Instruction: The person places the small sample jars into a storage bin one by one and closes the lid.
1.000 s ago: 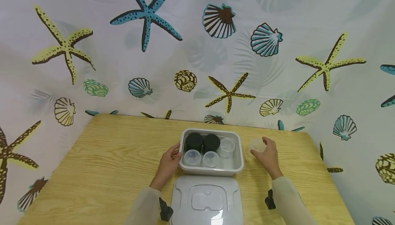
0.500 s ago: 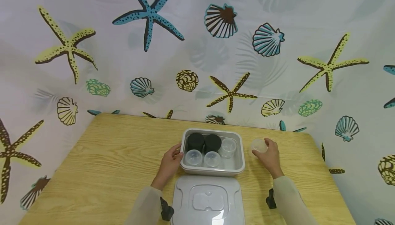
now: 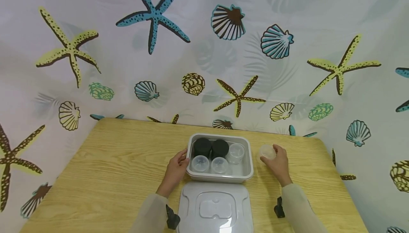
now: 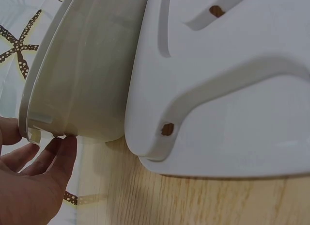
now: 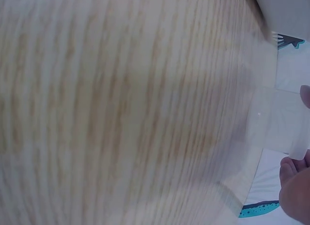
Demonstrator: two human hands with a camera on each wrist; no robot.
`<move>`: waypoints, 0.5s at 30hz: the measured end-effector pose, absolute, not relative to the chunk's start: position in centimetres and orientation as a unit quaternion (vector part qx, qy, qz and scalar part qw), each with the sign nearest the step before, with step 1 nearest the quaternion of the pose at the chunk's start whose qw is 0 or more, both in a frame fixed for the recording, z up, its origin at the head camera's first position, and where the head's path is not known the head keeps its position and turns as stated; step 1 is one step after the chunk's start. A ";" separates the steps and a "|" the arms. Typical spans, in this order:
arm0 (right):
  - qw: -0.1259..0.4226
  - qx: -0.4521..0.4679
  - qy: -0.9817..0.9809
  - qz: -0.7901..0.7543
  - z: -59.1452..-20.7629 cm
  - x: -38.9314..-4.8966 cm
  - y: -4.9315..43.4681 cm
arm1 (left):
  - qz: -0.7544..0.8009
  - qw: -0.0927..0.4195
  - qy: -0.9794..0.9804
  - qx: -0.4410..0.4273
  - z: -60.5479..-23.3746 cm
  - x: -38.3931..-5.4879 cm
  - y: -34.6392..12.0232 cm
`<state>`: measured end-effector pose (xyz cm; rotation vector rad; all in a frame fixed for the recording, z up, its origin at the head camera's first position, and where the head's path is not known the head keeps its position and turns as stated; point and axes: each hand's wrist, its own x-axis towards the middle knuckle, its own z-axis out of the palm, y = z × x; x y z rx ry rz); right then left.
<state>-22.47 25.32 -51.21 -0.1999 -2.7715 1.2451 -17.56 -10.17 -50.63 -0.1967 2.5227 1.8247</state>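
Observation:
A white rectangular box (image 3: 250,158) stands lidless on the table. Inside its back row are two black round containers (image 3: 202,147) and a clear plastic cup (image 3: 236,152); two more clear cups (image 3: 200,163) sit in front. My left hand (image 3: 176,166) grips the box at its left end, the thumb at the rim and fingers (image 4: 65,154) under it in the left wrist view. To the right of the box, my right hand (image 3: 278,162) pinches a small translucent cup (image 3: 266,151) between thumb and fingers. That cup (image 5: 276,120) shows close over the wood in the right wrist view.
A white lid (image 3: 215,206) with a recessed centre lies in front of the box, close against it. Wooden table (image 3: 121,169) extends to both sides. A cloth (image 3: 191,55) printed with starfish and shells hangs behind the table's back edge.
Both hands keep their holds on the box and the cup. The whole head view shifts slightly; the box, lid and cups stay in place.

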 end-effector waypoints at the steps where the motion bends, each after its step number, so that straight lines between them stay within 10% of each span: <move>1: 0.047 -0.066 -0.909 0.409 -51.3 -22.4 25.3 | 0.585 0.010 0.809 -0.063 -50.6 -17.5 -10.2; 15: 0.041 -0.066 -0.909 0.409 -51.9 -22.3 25.5 | 0.586 0.015 0.807 -0.065 -50.7 -17.5 -10.2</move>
